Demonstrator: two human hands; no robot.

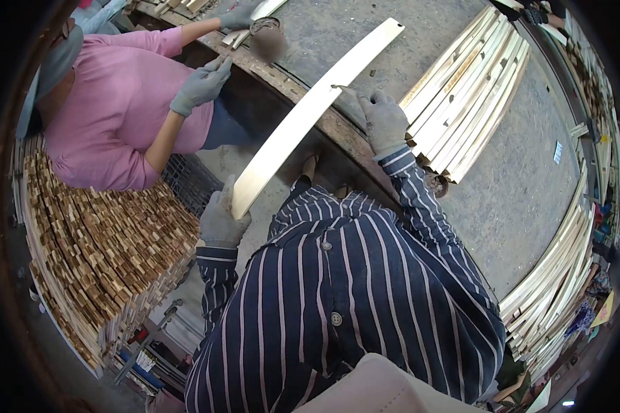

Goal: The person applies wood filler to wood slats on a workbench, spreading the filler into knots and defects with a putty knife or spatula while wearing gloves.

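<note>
A long pale wooden slat [293,127] slants across the middle of the head view, its far end over the worktable. My left hand [222,215], in a grey glove, is closed around its near end. In my gloved right hand [383,124] is a thin-bladed tool like a putty knife [346,90], its handle mostly hidden by the fingers. The blade's tip is at the slat's edge, beside a small dark spot. Just right of this hand lies a row of similar slats [465,89], several with dark patches.
Across the worktable [523,172] corner, a co-worker in a pink shirt [120,103] stands at the left with gloved hands. A brown lump [267,43] sits near the table edge. A big stack of slats [103,241] fills the lower left; more slats [554,275] line the right.
</note>
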